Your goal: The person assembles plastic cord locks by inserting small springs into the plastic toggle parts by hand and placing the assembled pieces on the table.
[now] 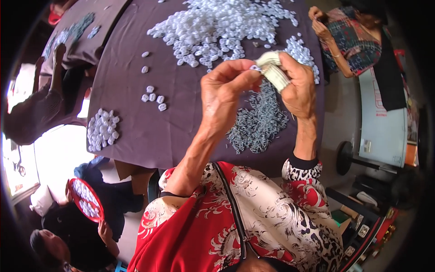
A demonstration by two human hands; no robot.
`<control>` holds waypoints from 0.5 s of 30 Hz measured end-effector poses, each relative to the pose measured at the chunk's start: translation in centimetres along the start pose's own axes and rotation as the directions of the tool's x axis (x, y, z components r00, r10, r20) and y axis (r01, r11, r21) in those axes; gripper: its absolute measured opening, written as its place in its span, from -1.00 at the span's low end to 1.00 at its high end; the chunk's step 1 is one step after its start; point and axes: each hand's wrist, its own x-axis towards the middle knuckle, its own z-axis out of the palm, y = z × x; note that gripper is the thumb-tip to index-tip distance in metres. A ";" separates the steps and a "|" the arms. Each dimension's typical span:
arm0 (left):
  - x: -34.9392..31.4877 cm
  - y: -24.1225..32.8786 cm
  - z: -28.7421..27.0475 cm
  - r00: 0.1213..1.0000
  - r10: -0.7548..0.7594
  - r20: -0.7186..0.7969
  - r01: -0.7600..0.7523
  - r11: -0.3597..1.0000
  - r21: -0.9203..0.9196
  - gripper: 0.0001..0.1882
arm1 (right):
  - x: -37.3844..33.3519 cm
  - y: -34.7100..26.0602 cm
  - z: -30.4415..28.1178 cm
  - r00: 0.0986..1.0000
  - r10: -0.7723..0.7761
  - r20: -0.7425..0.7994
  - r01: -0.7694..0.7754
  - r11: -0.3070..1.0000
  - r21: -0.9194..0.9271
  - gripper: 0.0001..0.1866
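Above the dark tablecloth, my left hand (219, 88) pinches a small white oval plastic piece (255, 68) between thumb and forefinger. My right hand (299, 84) meets it there, with cream ribbed knit cloth (275, 76) around its thumb and forefinger. Those fingers are closed toward the piece; anything small between them is hidden. Just below my hands lies a pile of short grey metal pins (257, 124). Beyond them spreads a large heap of white oval pieces (213, 31), with a smaller heap (299, 52) to the right.
Several white pieces sit in a cluster (102, 130) at the table's left edge, and a few more (154, 97) lie nearby. At lower left a person holds a red tray (84, 199) of white pieces. Another person (351, 43) works at far right. A dumbbell (346, 157) is on the right.
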 end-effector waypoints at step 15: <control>0.2 -0.5 -0.2 0.999 0.040 -0.029 -0.038 0.998 0.052 -0.88 | -0.1 0.6 0.8 0.999 0.038 -0.023 -0.036 0.998 0.051 -0.78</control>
